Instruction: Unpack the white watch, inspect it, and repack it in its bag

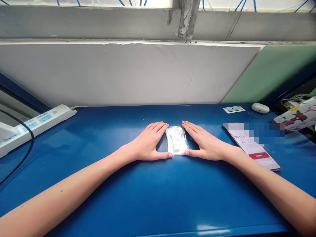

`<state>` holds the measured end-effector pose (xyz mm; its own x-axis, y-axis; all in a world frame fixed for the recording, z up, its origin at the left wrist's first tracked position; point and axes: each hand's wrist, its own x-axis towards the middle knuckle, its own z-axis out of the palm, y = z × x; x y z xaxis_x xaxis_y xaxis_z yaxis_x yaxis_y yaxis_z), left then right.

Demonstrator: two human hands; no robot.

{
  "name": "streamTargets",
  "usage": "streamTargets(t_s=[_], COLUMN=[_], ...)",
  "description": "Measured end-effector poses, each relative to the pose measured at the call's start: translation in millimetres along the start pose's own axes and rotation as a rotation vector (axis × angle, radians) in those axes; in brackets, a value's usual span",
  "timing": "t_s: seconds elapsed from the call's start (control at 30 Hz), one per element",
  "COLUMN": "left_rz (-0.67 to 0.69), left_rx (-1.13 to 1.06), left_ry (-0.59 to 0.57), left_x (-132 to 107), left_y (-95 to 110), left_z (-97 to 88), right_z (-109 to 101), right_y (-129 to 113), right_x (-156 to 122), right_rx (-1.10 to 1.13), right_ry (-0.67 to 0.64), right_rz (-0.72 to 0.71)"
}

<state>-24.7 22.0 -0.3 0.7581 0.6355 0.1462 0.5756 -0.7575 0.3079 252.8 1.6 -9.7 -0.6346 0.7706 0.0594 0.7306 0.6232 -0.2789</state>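
Note:
A small clear plastic packet with white parts inside lies flat on the blue table, in the middle. My left hand rests flat on the table against the packet's left edge, fingers stretched forward and thumb along its near side. My right hand lies the same way against the right edge, fingers straight, thumb tip touching the packet's near corner. Neither hand grips anything.
A phone with a lit screen lies to the right of my right hand. Farther back right are a white earbud case and a small label. A white power strip with a black cable sits at the left edge. A white wall stands behind.

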Motion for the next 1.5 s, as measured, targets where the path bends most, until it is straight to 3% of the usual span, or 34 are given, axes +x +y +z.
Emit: streamTargets(t_s=[0.43,0.7,0.87,1.0,1.2,1.5], left_rz=[0.007,0.002,-0.071,-0.055,-0.069,-0.095], left_rx=[-0.010,-0.008,-0.021,-0.019,0.001,0.005], left_ry=[0.013,0.035,0.060,0.032,0.033,0.030], left_x=[-0.7,-1.1,-0.1,0.0,0.0,0.6], left_y=[0.8,0.0,0.3,0.6,0.9,1.8], left_z=[-0.1,1.2,2.0,1.2,1.7,2.8], right_z=[-4.8,-9.6,-12.2,-16.6,-20.2,-19.3], right_y=[-5.9,-16.7,-14.1,-5.3,8.0,10.2], right_x=[0.1,2.1,3.3,1.7,-2.4,-2.6], right_rx=[0.041,0.042,0.101,0.089,0.026,0.070], right_ry=[0.004,0.339,0.404,0.340,0.065,0.046], right_rz=[0.032,0.177,0.141,0.040,-0.021,0.018])
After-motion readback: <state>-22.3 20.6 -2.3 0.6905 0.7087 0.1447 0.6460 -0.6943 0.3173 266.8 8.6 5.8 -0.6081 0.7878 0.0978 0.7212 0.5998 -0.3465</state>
